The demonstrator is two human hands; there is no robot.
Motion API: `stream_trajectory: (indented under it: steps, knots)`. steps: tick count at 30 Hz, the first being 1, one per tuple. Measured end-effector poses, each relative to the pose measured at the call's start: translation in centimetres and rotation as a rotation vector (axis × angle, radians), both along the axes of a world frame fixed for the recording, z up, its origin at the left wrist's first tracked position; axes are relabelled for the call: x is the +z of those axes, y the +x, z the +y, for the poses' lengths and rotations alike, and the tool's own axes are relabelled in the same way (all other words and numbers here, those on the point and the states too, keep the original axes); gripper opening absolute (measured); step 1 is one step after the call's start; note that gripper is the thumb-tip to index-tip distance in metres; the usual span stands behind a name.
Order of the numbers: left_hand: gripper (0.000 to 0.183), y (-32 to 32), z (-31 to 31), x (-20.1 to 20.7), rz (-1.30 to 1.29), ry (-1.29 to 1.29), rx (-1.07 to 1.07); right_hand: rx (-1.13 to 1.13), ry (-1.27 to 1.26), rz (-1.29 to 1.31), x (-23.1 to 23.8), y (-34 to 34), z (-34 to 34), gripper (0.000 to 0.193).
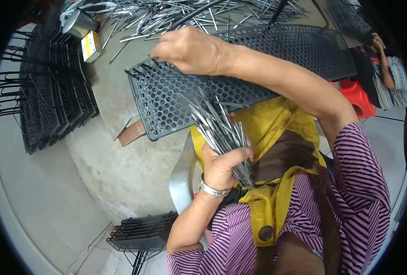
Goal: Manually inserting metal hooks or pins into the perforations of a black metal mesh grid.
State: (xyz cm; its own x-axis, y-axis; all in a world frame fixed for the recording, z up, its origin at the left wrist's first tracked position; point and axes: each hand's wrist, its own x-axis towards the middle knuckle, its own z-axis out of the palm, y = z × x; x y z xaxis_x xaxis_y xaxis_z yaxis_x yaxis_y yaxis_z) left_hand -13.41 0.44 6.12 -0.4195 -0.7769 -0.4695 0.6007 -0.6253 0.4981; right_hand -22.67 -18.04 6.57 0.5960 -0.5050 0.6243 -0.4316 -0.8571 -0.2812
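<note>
I have the left grip (pixel 226 162) wrapped tightly round a bundle of thin metal rods (pixel 218 130), near the body; its long axis slants up and left, fanned ends pointing toward the right grip (pixel 187 50). That one sits farther out, fingers bunched above the left end of a black perforated rack (pixel 176 98); I cannot tell what they pinch. Beyond lies a heap of loose rods (pixel 208 20).

A rod bundle (pixel 217 130) lay in the left hand (pixel 225 166) before the rack (pixel 167 101). Loose rods (pixel 153 16) lay beyond it, with 1 can (pixel 78 24) and 1 carton (pixel 91 46) left of these, stacked racks (pixel 52 91) farther left and 1 stool (pixel 356 95) rightward.
</note>
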Motion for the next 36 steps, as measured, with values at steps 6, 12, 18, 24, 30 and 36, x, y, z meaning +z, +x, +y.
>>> stream_trajectory:
  steps: [6, 12, 18, 24, 30, 36]
  knots:
    - [0.064, 0.4, 0.1, -0.3, 0.005, 0.004, 0.024, -0.032, 0.296, -0.121, 2.5, -5.2, 4.7, 0.035]
    - [0.062, 0.3, 0.0, -0.2, -0.047, 0.026, 0.024, 0.173, 0.549, -0.226, 4.0, -6.8, 9.8, 0.040]
    - [0.062, 0.1, -0.2, -0.3, -0.039, -0.008, 0.042, 0.041, 0.185, -0.256, 3.8, -5.3, 8.6, 0.012]
    - [0.065, 0.2, -0.1, -0.3, -0.098, -0.022, 0.029, -0.223, 0.269, -0.618, 6.3, -3.2, 5.0, 0.010]
    - [0.063, 0.3, -0.2, -0.2, -0.081, -0.005, 0.020, -0.228, -0.135, -0.487, 1.7, -0.7, 0.7, 0.008]
    - [0.062, 0.2, -0.2, 0.0, -0.082, 0.004, 0.028, -0.153, -0.114, -0.063, 1.4, 0.4, -0.2, 0.005]
